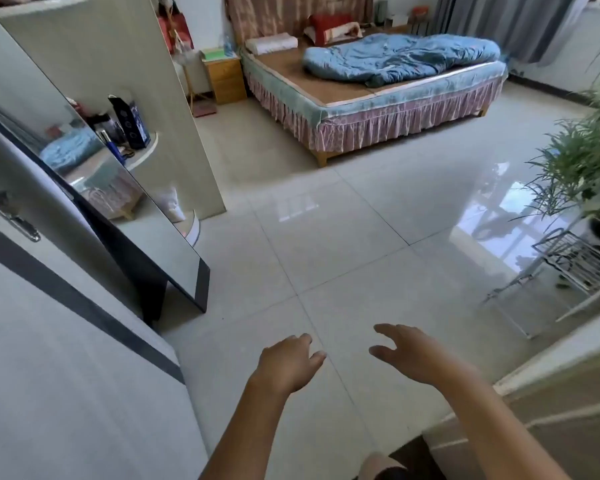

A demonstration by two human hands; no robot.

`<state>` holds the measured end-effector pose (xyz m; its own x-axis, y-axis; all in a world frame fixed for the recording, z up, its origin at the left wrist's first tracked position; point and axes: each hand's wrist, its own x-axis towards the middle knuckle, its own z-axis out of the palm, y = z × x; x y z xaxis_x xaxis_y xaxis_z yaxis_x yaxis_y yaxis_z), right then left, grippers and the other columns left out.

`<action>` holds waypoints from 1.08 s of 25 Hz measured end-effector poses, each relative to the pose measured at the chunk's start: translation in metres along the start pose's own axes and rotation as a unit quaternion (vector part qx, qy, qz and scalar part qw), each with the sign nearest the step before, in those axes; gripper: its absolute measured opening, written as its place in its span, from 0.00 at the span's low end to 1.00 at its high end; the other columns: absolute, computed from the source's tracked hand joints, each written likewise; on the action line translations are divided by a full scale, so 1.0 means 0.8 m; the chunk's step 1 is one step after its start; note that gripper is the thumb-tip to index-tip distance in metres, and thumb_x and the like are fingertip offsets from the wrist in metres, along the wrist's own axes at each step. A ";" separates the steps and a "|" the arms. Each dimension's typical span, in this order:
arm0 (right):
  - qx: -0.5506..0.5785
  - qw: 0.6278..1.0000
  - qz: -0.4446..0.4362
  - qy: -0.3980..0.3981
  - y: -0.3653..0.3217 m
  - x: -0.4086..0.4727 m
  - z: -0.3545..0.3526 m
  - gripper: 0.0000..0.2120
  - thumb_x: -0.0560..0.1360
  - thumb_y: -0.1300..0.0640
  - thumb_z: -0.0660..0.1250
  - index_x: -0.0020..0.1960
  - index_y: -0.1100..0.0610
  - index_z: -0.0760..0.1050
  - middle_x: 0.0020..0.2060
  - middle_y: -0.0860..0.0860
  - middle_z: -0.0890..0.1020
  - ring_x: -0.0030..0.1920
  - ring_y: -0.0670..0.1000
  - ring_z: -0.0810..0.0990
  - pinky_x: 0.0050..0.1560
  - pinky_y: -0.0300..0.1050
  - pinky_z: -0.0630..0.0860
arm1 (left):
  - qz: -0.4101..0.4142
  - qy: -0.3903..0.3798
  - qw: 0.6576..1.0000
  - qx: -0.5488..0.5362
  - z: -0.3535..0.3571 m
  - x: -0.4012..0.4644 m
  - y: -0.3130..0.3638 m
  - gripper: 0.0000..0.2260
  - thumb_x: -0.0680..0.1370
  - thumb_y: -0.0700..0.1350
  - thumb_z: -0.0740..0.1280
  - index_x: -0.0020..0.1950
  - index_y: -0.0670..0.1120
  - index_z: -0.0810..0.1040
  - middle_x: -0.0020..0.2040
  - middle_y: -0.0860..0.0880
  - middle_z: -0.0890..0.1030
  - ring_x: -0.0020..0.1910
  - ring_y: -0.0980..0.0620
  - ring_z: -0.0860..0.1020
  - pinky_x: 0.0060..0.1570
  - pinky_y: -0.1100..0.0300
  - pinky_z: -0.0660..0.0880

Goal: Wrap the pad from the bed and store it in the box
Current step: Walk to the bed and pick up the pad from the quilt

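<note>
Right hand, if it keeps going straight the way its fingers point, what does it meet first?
The right hand is open and empty; its fingers point up-left over bare glossy cream floor tiles. The way looks free, though depth is unclear.

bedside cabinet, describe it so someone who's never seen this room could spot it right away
Find the bed with the pink frilled skirt at the far end of the room. The bedside cabinet stands on the floor beside its head end, on the left in this view. It is the only small orange-wood unit there, with a green item on top.

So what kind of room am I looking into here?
A home bedroom, most likely: a bed with a rumpled blue quilt, a wooden nightstand beside it, and a standing mirror on the tiled floor.
</note>
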<state>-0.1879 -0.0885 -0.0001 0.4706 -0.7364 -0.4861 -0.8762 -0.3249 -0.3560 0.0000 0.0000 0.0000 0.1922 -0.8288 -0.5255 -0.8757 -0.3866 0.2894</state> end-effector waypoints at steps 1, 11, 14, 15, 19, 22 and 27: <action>0.005 1.000 0.003 -0.001 0.002 0.007 -0.003 0.26 0.78 0.43 0.58 0.73 0.51 0.61 0.70 0.52 0.70 0.70 0.52 0.67 0.67 0.45 0.64 | 0.002 -0.008 1.000 0.002 -0.002 0.008 0.001 0.23 0.81 0.58 0.52 0.71 0.46 0.65 0.69 0.43 0.71 0.66 0.44 0.72 0.62 0.50 0.68; 0.026 0.999 0.006 -0.027 0.050 0.162 -0.100 0.24 0.77 0.43 0.59 0.70 0.52 0.67 0.68 0.50 0.73 0.68 0.52 0.70 0.64 0.45 0.67 | -0.012 -0.029 0.999 0.039 -0.075 0.165 0.059 0.23 0.80 0.59 0.51 0.70 0.47 0.66 0.68 0.45 0.73 0.64 0.44 0.73 0.62 0.50 0.68; 0.016 0.999 0.002 -0.034 0.071 0.223 -0.160 0.24 0.78 0.44 0.59 0.70 0.52 0.66 0.69 0.51 0.72 0.68 0.52 0.70 0.64 0.46 0.67 | -0.020 -0.033 0.999 0.039 -0.114 0.228 0.099 0.23 0.80 0.59 0.51 0.69 0.47 0.66 0.68 0.45 0.73 0.64 0.44 0.73 0.62 0.50 0.68; 0.017 0.999 0.002 -0.031 0.079 0.243 -0.180 0.24 0.78 0.43 0.59 0.71 0.52 0.65 0.69 0.51 0.72 0.68 0.52 0.70 0.64 0.47 0.68 | -0.022 -0.029 0.999 0.038 -0.127 0.249 0.112 0.23 0.80 0.59 0.51 0.69 0.47 0.67 0.67 0.45 0.73 0.64 0.45 0.73 0.62 0.50 0.68; 0.027 0.999 0.010 -0.020 0.114 0.303 -0.241 0.25 0.77 0.43 0.59 0.71 0.51 0.64 0.67 0.50 0.73 0.67 0.51 0.71 0.63 0.47 0.69 | -0.021 -0.019 0.999 0.036 -0.166 0.322 0.156 0.22 0.81 0.58 0.52 0.68 0.46 0.67 0.68 0.45 0.73 0.65 0.45 0.73 0.63 0.51 0.68; 0.046 0.998 0.030 -0.019 0.143 0.336 -0.272 0.25 0.78 0.43 0.58 0.72 0.51 0.63 0.69 0.49 0.72 0.67 0.51 0.71 0.63 0.46 0.68 | -0.009 -0.020 0.999 0.040 -0.189 0.371 0.184 0.22 0.81 0.58 0.51 0.68 0.46 0.67 0.68 0.46 0.73 0.65 0.45 0.73 0.63 0.50 0.68; 0.077 0.996 0.047 -0.013 0.181 0.395 -0.315 0.25 0.78 0.44 0.58 0.72 0.51 0.63 0.70 0.49 0.70 0.69 0.50 0.69 0.66 0.46 0.67 | 0.021 -0.030 0.998 0.055 -0.230 0.458 0.224 0.22 0.81 0.57 0.51 0.69 0.47 0.66 0.69 0.46 0.72 0.65 0.45 0.73 0.63 0.50 0.67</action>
<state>-0.1927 -0.5178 -0.0039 0.3917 -0.7435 -0.5420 -0.8908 -0.1588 -0.4258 -0.0050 -0.4473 0.0069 0.1301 -0.8170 -0.5618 -0.9265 -0.3020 0.2246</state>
